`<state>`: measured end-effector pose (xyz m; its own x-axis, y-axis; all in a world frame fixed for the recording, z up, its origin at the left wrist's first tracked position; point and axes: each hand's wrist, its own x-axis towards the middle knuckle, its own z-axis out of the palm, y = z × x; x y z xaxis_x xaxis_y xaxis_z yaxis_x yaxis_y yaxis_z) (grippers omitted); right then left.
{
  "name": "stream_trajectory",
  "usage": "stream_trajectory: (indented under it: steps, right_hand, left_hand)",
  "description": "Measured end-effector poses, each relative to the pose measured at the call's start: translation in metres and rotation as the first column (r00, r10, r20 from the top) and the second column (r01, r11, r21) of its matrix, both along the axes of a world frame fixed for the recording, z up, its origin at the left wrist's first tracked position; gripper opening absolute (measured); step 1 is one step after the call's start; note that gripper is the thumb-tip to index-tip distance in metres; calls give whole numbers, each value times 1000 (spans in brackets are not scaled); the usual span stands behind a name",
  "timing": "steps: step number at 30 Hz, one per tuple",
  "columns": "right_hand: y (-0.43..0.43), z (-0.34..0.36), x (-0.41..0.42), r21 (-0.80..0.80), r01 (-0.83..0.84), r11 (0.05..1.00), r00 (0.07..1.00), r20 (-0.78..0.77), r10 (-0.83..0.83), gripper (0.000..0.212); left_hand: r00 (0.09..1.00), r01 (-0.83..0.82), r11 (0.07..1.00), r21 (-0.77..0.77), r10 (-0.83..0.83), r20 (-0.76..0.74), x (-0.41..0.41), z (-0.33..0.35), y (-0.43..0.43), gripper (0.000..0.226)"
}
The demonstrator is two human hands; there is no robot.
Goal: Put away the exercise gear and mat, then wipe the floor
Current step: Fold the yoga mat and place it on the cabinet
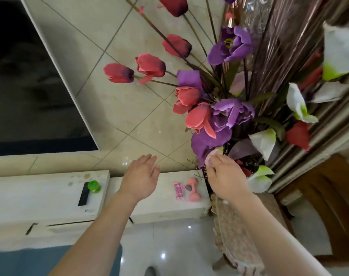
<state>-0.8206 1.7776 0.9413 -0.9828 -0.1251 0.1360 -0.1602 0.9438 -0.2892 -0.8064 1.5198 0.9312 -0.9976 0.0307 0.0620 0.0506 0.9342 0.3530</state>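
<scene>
Dumbbell (192, 193) and jump rope (178, 190) lie on white console (50, 200) by tiled wall (120, 106).

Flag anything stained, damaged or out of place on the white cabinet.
Brownish stains blotch the white cabinet top near the green tub. Its front edge has a dark chipped gap. The pink dumbbell and jump rope lie on it by the flowers.

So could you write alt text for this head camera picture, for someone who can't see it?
A person's two bare arms reach over a white cabinet: the left hand hovers open, the right hand meets a pale petal of an artificial bouquet. A pink dumbbell and pink skipping rope lie on it between them.
</scene>
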Motion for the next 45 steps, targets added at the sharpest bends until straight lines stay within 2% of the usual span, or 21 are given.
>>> stream_trajectory:
  steps: [8, 12, 24, 28, 33, 45]
  right_hand:
    - [16, 2, 28, -43, -103, 994, 994, 37, 105, 54]
    - [10, 2, 42, -49, -118, 992, 992, 34, 119, 62]
    - [-27, 5, 107, -40, -153, 987, 987, 40, 154, 45]
    - [-49, 6, 139, -38, -188, 982, 981, 40, 189, 46]
    - [-63, 0, 177, -45, -183, 982, 981, 49, 186, 48]
    - [-52, -11, 231, -23, -225, 974, 974, -46, 224, 43]
  left_hand:
    - [996, -84, 996, 18, 85, -5, 47, -2, 10, 48]
    - [992, -126, 991, 45, 126, -7, 68, -3, 8, 63]
    - [993, -115, 993, 36, 113, 36, 128, -8, -33, 67]
    - [993, -116, 991, 64, 116, 16, 160, -4, -51, 65]
    - [989, -143, 987, 68, 140, 43, 194, -17, -68, 48]
    - [982, -182, 982, 48, 179, 57, 267, -21, -61, 50]
